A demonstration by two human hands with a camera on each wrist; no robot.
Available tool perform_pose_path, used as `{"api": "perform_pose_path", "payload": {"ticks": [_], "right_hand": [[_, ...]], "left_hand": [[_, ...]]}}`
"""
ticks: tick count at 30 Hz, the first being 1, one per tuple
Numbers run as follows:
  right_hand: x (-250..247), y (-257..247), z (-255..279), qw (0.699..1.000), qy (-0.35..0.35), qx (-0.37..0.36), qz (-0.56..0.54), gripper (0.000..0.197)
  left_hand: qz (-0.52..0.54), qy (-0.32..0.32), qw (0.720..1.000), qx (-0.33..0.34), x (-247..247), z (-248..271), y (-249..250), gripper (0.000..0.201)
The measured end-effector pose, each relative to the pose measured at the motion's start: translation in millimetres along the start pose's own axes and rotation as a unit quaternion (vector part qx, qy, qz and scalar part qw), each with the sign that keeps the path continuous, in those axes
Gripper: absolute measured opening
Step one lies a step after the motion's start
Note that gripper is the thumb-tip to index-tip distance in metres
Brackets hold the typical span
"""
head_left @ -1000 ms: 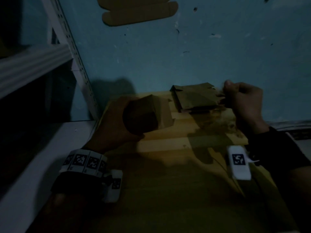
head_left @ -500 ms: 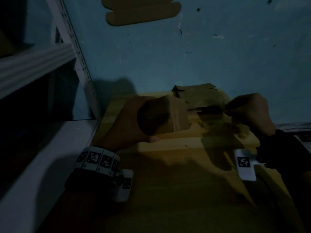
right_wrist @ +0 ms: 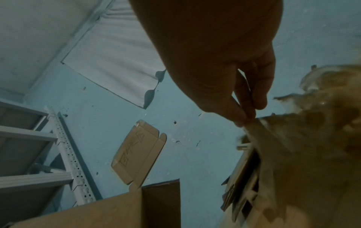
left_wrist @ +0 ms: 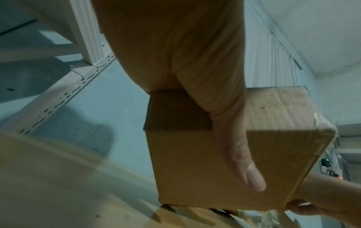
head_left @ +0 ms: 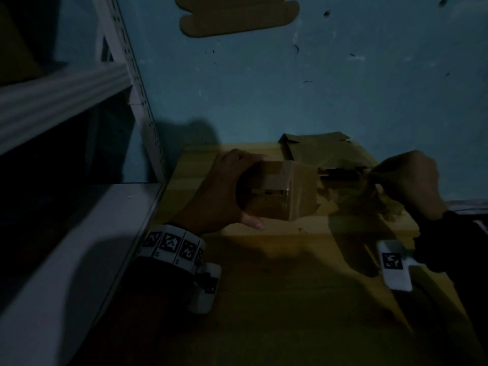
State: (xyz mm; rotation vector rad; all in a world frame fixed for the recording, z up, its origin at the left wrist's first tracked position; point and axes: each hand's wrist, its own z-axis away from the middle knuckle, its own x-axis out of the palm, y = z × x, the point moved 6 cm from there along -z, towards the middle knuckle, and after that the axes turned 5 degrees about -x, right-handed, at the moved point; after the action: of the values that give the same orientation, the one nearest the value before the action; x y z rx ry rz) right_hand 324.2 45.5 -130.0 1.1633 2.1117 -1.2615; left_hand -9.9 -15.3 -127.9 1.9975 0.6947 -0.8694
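My left hand (head_left: 245,191) grips a small brown cardboard box (head_left: 280,191) above the wooden table (head_left: 264,273), thumb under it and fingers over its top. Glossy tape runs across the box. In the left wrist view the thumb (left_wrist: 234,146) lies across the box (left_wrist: 185,169). My right hand (head_left: 375,171) is to the right of the box and pinches a strip of brown packing tape (head_left: 340,173) that stretches from the box's right end. The right wrist view has thumb and fingers (right_wrist: 244,117) closed on the tape (right_wrist: 263,138), with crumpled tape hanging beside it.
A stack of flat cardboard blanks (head_left: 314,143) lies at the table's back edge against the blue wall. A cardboard cutout (head_left: 237,17) hangs on the wall. White metal shelving (head_left: 60,101) stands at the left, with a white ledge (head_left: 66,260) beside the table.
My left hand carried the box to the right and turned it. My right hand came down from the flat cardboard at the back and now pinches tape at the box's right end.
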Motion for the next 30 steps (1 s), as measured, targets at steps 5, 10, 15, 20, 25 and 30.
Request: {"api": "perform_pose_path", "payload": {"ticks": [5,10,15,20,25,30], "right_hand": [[-8,-8,2,1.0,0.023,0.004,-0.008,0.028],[-2,-11,-1,1.0,0.003,-0.014,-0.008,0.009],[-12,-17,2,0.996,0.079,-0.038,0.036,0.013],[-3,-51,2,0.998,0.036,-0.038,-0.048,0.019],[36,-110,34,0.953,-0.194,-0.062,-0.225,0.043],[56,-127,45,0.941,-0.202,-0.091,-0.255,0.043]], "left_hand": [[-0.02,-0.004,1.0,-0.007,0,0,1,0.112],[-0.103,0.008,0.994,-0.015,-2,-1,2,0.112],[-0.14,0.018,0.99,-0.019,-5,-1,0,0.111],[-0.234,0.031,0.971,-0.018,-6,-4,2,0.108],[-0.313,0.017,0.948,-0.05,-2,-6,11,0.107],[-0.343,0.015,0.937,-0.067,-3,-9,17,0.089]]}}
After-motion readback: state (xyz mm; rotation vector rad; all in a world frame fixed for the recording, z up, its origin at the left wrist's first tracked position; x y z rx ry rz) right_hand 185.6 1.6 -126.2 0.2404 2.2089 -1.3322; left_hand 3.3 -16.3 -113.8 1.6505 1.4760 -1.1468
